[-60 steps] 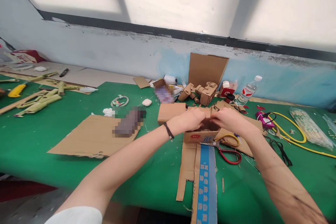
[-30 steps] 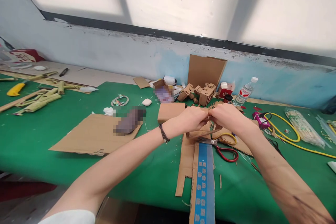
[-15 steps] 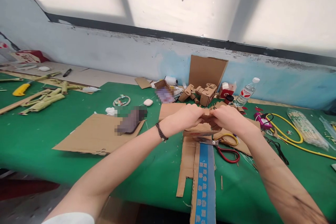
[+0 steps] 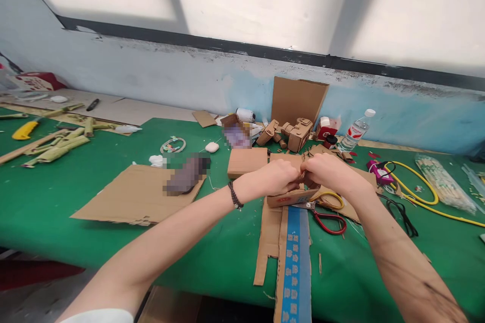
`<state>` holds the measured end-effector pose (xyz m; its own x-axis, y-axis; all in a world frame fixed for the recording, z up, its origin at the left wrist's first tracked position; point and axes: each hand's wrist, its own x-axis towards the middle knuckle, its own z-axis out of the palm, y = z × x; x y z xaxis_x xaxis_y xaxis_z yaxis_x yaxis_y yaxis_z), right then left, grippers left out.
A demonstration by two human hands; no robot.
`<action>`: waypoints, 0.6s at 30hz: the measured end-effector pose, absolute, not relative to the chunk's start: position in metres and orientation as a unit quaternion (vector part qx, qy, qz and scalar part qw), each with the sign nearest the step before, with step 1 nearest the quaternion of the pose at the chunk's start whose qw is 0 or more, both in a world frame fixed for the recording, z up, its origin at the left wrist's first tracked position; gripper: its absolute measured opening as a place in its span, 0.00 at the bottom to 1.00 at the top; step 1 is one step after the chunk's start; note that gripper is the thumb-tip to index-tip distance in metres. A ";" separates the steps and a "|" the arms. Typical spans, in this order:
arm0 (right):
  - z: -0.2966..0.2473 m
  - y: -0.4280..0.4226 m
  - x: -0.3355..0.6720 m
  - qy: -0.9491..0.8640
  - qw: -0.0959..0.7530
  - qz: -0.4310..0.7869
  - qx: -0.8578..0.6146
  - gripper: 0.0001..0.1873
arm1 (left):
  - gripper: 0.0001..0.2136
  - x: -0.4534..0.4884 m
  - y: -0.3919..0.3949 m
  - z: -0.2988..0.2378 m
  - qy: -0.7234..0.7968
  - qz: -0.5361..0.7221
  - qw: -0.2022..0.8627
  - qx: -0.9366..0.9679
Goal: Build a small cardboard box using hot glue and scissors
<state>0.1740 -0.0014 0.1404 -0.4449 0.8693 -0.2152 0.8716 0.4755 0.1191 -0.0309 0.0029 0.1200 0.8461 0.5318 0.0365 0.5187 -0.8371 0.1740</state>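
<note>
My left hand, with a dark beaded bracelet at the wrist, closes its fingers on a folded cardboard piece. My right hand pinches the same piece from the other side, the fingertips of both hands nearly meeting. The hands hide much of the piece and its folds. Just below it, scissors with red and yellow handles lie on the table, blades partly covered. A cardboard strip with a blue printed band runs toward me. To the left of it lies a notched cardboard strip.
A flat cardboard box sits left of my hands. Behind are cardboard models, a water bottle and an upright cardboard sheet. Left is a large cardboard sheet; right, a yellow cable and a bag of sticks.
Both hands have come slightly lower and turned on the cardboard piece, which now sits lower, its printed front edge tilted and covering more of the scissor blades. The camera view has shifted slightly.
</note>
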 end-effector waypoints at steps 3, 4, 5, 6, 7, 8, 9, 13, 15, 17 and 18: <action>0.138 0.007 0.177 0.840 0.096 -0.032 0.533 0.15 | 0.09 -0.027 0.005 0.117 0.294 0.024 0.078 0.952; 0.138 0.009 0.179 0.835 0.084 -0.043 0.541 0.15 | 0.09 -0.027 0.006 0.116 0.304 0.018 0.074 0.949; 0.137 0.008 0.183 0.832 0.077 -0.055 0.546 0.16 | 0.09 -0.027 0.007 0.114 0.317 0.013 0.067 0.946; 0.135 0.007 0.188 0.830 0.064 -0.076 0.549 0.17 | 0.09 -0.028 0.008 0.113 0.330 0.007 0.058 0.942; 0.132 0.003 0.195 0.829 0.047 -0.105 0.548 0.20 | 0.09 -0.029 0.008 0.111 0.342 0.000 0.051 0.938; 0.128 -0.003 0.201 0.828 0.030 -0.140 0.542 0.23 | 0.09 -0.030 0.008 0.110 0.352 -0.007 0.046 0.935; 0.122 -0.010 0.208 0.811 -0.042 -0.214 0.543 0.27 | 0.09 -0.031 0.008 0.109 0.360 -0.013 0.044 0.932; 0.079 -0.043 0.218 0.706 -0.252 -0.410 0.519 0.47 | 0.11 -0.033 0.005 0.105 0.378 -0.010 0.063 0.923; 0.053 -0.053 0.210 0.678 -0.303 -0.435 0.509 0.58 | 0.10 -0.033 0.004 0.104 0.375 0.003 0.075 0.924; 0.029 -0.056 0.196 0.666 -0.352 -0.416 0.509 0.65 | 0.11 -0.032 0.003 0.105 0.361 0.015 0.084 0.929; 0.020 -0.055 0.189 0.656 -0.380 -0.410 0.507 0.66 | 0.11 -0.031 0.003 0.105 0.354 0.017 0.086 0.931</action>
<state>0.1891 -0.0547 0.0203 -0.1961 0.9771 0.0829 0.3533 0.1493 -0.9235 -0.0314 0.0033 0.1050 0.7491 0.6618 -0.0292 0.6559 -0.7348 0.1729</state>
